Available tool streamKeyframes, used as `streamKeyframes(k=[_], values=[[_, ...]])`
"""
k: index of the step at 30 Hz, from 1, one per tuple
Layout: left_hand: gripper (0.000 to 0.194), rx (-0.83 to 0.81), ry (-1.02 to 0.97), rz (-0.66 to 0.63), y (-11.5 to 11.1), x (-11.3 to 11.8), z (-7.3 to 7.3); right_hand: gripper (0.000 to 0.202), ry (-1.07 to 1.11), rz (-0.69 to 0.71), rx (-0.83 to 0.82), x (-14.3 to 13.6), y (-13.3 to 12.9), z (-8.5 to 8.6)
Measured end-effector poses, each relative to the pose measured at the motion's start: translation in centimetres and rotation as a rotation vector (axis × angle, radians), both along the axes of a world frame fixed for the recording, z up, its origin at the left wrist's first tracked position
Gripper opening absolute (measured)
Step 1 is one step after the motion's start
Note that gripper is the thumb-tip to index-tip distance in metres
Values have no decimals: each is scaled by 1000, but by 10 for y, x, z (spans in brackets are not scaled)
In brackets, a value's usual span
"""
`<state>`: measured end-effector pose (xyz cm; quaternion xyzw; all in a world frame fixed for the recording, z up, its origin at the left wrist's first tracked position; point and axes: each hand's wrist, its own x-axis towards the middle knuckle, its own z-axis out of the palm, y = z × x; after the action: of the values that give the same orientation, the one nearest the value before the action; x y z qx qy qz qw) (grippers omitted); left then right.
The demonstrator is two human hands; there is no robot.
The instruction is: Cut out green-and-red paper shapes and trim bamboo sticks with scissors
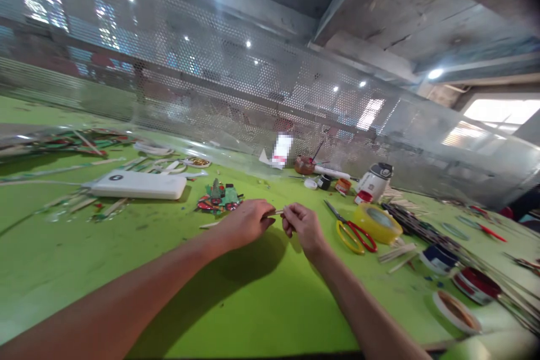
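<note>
Just above the green table, both my hands meet at a thin pale stick. My left hand is closed with its fingers pinched round one end. The other end sits between the thumb and fingers of my right hand, which is closed too. Behind my left wrist lies a small cluster of green, red and black painted pieces. To the right of my right hand are scissors with one yellow and one red handle, their blades parted, beside a roll of yellowish tape.
A white power bank with a cable lies on the left among sticks. Paint jars, including a blue one and a red one, stand at the right. A perforated metal screen rises behind the table.
</note>
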<state>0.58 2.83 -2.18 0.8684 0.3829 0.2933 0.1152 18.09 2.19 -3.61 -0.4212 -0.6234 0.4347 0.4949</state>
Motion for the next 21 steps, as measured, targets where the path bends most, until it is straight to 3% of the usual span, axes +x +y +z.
streamKeyframes(k=[5, 9, 14, 21], values=[[14, -53, 65, 146, 0, -2, 4, 26, -24, -37, 43, 5, -1, 3], [24, -108, 65, 224, -1, -4, 8, 25, -39, -66, 95, 5, 0, 2], [41, -152, -41, 126, 2, -3, 7, 26, -20, -88, 155, 5, 0, 2], [41, -147, -103, 87, 7, -3, 2, 25, 45, -86, 147, 4, 0, 4]])
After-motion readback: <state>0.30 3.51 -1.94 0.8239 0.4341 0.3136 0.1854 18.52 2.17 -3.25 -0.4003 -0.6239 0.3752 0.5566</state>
